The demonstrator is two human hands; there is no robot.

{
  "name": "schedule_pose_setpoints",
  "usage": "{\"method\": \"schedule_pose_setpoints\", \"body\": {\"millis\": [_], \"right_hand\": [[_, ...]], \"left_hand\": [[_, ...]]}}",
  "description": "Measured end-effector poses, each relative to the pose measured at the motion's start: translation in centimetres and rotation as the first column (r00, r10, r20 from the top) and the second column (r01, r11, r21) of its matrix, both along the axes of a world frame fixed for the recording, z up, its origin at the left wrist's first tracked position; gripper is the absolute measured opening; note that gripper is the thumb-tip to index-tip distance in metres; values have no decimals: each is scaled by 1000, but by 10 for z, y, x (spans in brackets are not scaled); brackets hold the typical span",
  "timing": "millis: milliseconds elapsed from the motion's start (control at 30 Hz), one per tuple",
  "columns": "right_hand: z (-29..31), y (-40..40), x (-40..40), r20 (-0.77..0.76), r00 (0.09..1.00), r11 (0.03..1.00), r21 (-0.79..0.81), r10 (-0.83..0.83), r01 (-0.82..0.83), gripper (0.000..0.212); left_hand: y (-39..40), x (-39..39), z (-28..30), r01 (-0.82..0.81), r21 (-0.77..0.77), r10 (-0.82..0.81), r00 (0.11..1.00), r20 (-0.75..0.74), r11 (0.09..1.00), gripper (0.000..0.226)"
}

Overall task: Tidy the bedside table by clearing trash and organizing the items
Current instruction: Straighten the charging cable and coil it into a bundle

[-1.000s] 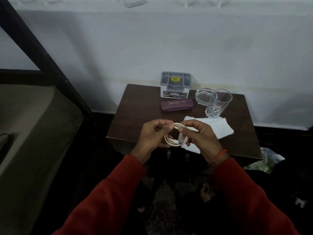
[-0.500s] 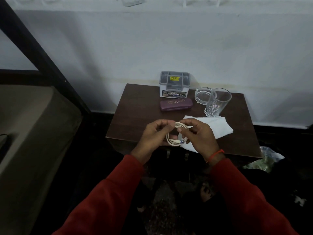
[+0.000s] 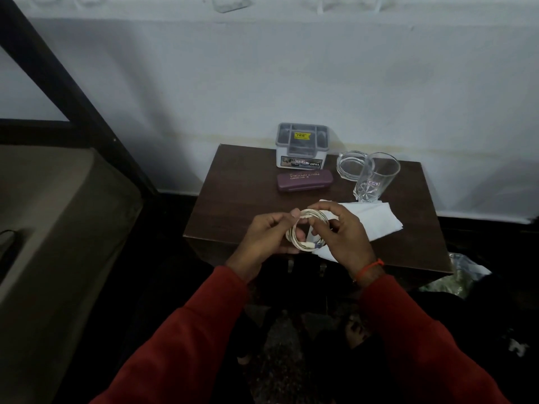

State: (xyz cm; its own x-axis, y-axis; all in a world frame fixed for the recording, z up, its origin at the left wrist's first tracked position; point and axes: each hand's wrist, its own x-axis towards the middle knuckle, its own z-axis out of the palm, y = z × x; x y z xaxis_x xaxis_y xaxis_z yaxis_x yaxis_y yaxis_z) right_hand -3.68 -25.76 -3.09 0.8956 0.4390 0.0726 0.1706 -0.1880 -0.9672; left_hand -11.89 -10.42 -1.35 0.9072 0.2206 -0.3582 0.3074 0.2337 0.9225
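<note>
A white cable coiled into a small loop (image 3: 294,242) hangs over the front edge of the dark wooden bedside table (image 3: 233,205). My left hand (image 3: 267,237) grips the loop's left side and my right hand (image 3: 342,236) pinches its top and right side. White tissue paper (image 3: 376,221) lies flat on the table just behind my right hand. Further back are a maroon spectacle case (image 3: 304,181), a grey compartment organiser box (image 3: 302,145), a glass ashtray (image 3: 351,167) and an upright drinking glass (image 3: 376,177).
A white wall backs the table. On the left there is a beige bed edge (image 3: 58,243) under a dark slanted frame bar (image 3: 67,83). A crumpled plastic bag (image 3: 460,272) lies on the dark floor to the right of the table.
Both hands keep hold of the coiled cable and have shifted only slightly. My right fingers have moved over the top of the loop. The items on the table have not moved.
</note>
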Motion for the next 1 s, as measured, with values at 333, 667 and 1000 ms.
{"method": "schedule_pose_setpoints", "body": {"millis": [333,667,1000], "right_hand": [[2,-1,0,-61,998,998,60,14,-10,22],[8,-2,-1,-288,955,987,162,63,-16,25],[11,-5,3,-503,864,925,312,-32,215,27]], "left_hand": [[1,1,0,-73,34,75,996,-45,997,23],[1,3,-5,-126,122,117,990,79,985,19],[4,7,-9,-104,36,98,986,134,994,26]]}}
